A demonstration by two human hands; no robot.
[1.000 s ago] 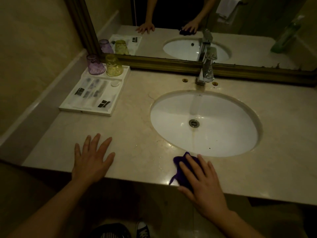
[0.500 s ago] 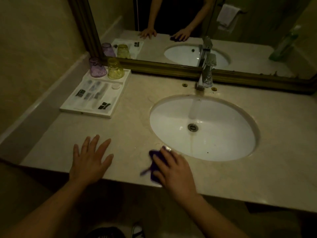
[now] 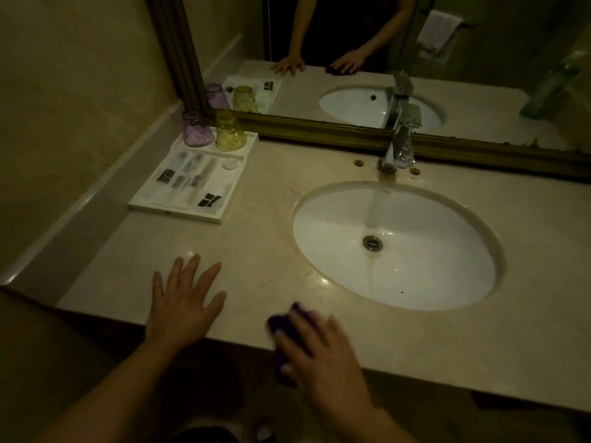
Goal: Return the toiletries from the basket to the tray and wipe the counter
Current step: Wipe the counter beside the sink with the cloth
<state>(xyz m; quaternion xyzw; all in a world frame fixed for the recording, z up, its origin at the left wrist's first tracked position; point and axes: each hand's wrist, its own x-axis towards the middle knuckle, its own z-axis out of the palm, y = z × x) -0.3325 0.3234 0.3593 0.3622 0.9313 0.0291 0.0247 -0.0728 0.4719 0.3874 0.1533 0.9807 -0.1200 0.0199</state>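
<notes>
My right hand (image 3: 319, 350) presses a dark purple cloth (image 3: 283, 324) onto the beige counter (image 3: 262, 251) at its front edge, just left of the sink; the hand is blurred and hides most of the cloth. My left hand (image 3: 184, 302) lies flat with fingers spread on the counter's front left part, holding nothing. The white tray (image 3: 179, 209) sits at the back left by the wall, with several wrapped toiletries laid flat in it. A purple cup (image 3: 196, 129) and a yellow cup (image 3: 229, 131) stand upside down at its far end. No basket is in view.
A white oval sink (image 3: 393, 244) is set into the middle of the counter, with a chrome tap (image 3: 401, 139) behind it. A framed mirror (image 3: 351, 59) runs along the back. The left wall has a raised ledge (image 3: 96, 199).
My right hand has slid the purple cloth leftward along the front edge, from below the sink toward my left hand. The left hand has stayed flat in place.
</notes>
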